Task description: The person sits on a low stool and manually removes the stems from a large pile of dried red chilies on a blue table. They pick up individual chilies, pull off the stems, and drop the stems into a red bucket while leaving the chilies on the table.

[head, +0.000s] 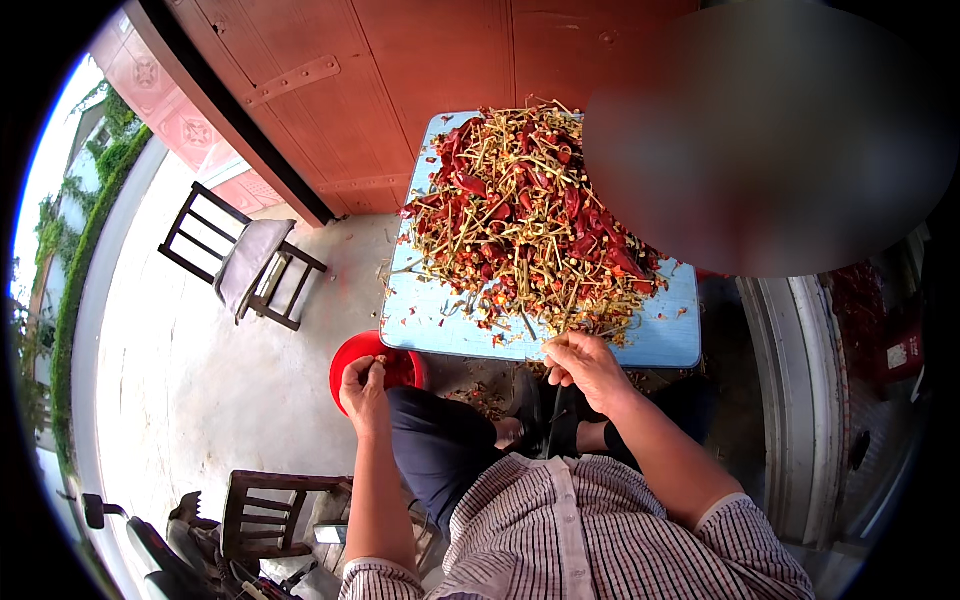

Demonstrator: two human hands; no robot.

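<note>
A heap of dried red chili peppers and pale stems covers much of the light-blue tabletop in front of me. My left hand is over the near side of a red plastic bucket, its thumb and fingers drawn together. Whether a small pepper piece sits at those fingertips is unclear. Red bits lie inside the bucket, partly hidden by the hand. At the table's front edge, just below the heap, my right hand has thumb and forefinger pinched together. Anything between them is too small to make out.
Left of the table stands a dark wooden chair with a grey cushion. Another wooden chair is by my left elbow, near a parked motorbike or scooter. Stem scraps litter the floor. A red wooden door rises behind the table.
</note>
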